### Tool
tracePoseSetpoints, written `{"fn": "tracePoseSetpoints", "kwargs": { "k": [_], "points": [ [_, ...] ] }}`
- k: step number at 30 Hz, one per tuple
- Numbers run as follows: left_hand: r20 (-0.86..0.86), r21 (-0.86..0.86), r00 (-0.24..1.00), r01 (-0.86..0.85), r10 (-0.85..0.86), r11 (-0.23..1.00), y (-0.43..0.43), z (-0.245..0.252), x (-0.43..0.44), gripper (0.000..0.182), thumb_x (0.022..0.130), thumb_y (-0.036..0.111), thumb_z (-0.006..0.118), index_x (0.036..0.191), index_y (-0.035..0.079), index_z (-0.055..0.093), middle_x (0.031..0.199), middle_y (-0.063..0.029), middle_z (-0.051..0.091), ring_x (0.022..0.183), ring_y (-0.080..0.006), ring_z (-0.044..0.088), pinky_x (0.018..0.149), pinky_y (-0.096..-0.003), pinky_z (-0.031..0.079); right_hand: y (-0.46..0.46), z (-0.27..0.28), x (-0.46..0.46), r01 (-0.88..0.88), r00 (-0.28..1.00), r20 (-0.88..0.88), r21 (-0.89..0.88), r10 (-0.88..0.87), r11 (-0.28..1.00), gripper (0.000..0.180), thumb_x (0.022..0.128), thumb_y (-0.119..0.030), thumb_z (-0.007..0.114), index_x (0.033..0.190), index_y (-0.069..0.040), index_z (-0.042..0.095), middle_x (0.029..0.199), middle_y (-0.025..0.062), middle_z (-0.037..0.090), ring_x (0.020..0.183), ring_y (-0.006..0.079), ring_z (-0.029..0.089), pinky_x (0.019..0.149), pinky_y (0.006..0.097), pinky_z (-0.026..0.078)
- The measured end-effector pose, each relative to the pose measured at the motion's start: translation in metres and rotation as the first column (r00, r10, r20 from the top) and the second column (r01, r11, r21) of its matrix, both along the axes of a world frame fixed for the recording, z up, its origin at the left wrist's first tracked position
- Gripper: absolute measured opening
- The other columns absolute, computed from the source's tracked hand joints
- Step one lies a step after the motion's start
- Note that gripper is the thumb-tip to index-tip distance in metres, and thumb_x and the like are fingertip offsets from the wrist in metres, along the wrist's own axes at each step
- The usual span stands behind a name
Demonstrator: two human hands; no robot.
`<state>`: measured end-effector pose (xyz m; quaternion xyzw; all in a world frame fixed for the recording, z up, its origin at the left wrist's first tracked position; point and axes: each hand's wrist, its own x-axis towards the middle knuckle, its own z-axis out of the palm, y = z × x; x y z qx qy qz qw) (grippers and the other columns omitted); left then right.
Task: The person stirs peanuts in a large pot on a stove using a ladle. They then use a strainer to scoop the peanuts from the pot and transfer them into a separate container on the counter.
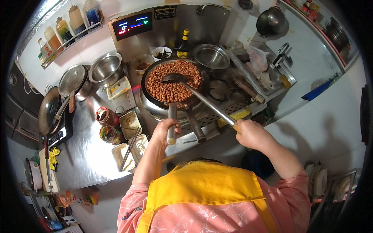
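Reddish-brown peanuts [174, 90] fill a round, dark-rimmed pan or strainer [144, 76] on the stove. My left hand [166, 132] grips its tubular metal handle [172, 112]. A second, darker handle [194, 123] juts out beside it, apparently from a wok underneath that is mostly hidden. In my right hand [253, 134] is the wooden end of a long-handled wok ladle [208, 104]. The ladle's dark bowl [174, 77] rests among the peanuts, left of where its shaft crosses the rim.
Left of the stove, a steel counter [84, 151] holds sauce jars [107, 116], seasoning tins [130, 125] with chopsticks and a steel basin [105, 69]. Behind the peanuts stand a sauce bottle [183, 45] and a white bowl [161, 53]. To the right are a metal bowl [211, 56] and a bamboo brush [247, 88].
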<state>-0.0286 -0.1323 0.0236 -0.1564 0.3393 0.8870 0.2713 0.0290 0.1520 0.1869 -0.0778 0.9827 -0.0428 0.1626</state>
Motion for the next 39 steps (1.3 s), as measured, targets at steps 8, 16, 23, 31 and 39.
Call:
{"fn": "tracePoseSetpoints", "kwargs": {
  "k": [8, 16, 23, 31, 39],
  "points": [
    [0.045, 0.018, 0.999, 0.015, -0.016, 1.000, 0.003, 0.002, -0.003, 0.014, 0.084, 0.013, 0.056, 0.086, 0.001, 0.048, 0.074, -0.0077, 0.053, 0.056, -0.0152, 0.054, 0.045, -0.0292, 0.042, 0.001, -0.004, 0.024, -0.031, 0.999, -0.011, -0.004, 0.031, 1.000, 0.018, 0.080, -0.008, 0.058, 0.093, 0.004, 0.056, 0.079, 0.0256, 0.065, 0.079, 0.0408, 0.066, 0.074, 0.0465, 0.054],
    [0.038, 0.033, 0.999, 0.006, -0.007, 0.999, 0.009, 0.007, -0.004, 0.019, 0.083, 0.018, 0.058, 0.089, 0.004, 0.047, 0.074, -0.0027, 0.052, 0.055, -0.0102, 0.051, 0.043, -0.0255, 0.038, 0.016, -0.005, 0.038, -0.050, 0.993, -0.104, 0.007, 0.050, 0.999, 0.016, 0.080, -0.008, 0.058, 0.090, 0.002, 0.051, 0.071, 0.0246, 0.063, 0.072, 0.0435, 0.063, 0.071, 0.0498, 0.052],
    [0.049, 0.069, 0.998, -0.030, 0.026, 0.997, 0.006, 0.017, -0.003, 0.019, 0.083, 0.014, 0.058, 0.092, 0.001, 0.046, 0.076, -0.0065, 0.054, 0.057, -0.0140, 0.053, 0.045, -0.0279, 0.042, 0.025, -0.013, 0.042, -0.083, 0.939, -0.319, 0.146, 0.126, 0.986, 0.032, 0.079, -0.009, 0.061, 0.108, 0.003, 0.053, 0.070, 0.0196, 0.062, 0.065, 0.0384, 0.064, 0.065, 0.0459, 0.053],
    [0.020, -0.011, 1.000, 0.015, -0.015, 1.000, -0.004, 0.033, 0.001, 0.017, 0.085, 0.020, 0.057, 0.087, 0.007, 0.047, 0.074, 0.0004, 0.050, 0.054, -0.0083, 0.047, 0.043, -0.0247, 0.032, 0.043, -0.033, 0.031, -0.047, 0.872, -0.488, -0.029, 0.027, 0.998, 0.023, 0.081, -0.009, 0.062, 0.098, 0.005, 0.055, 0.065, 0.0183, 0.063, 0.061, 0.0342, 0.066, 0.058, 0.0414, 0.055],
    [-0.029, 0.010, 0.999, 0.016, -0.015, 1.000, -0.024, 0.052, 0.007, 0.022, 0.085, 0.016, 0.057, 0.097, 0.001, 0.046, 0.079, -0.0041, 0.051, 0.054, -0.0102, 0.048, 0.045, -0.0257, 0.037, 0.048, -0.054, 0.009, 0.402, 0.885, 0.191, -0.772, -0.425, 0.491, 0.012, 0.083, -0.009, 0.059, 0.084, 0.001, 0.052, 0.061, 0.0103, 0.057, 0.050, 0.0202, 0.061, 0.046, 0.0357, 0.048]
  ]
}}
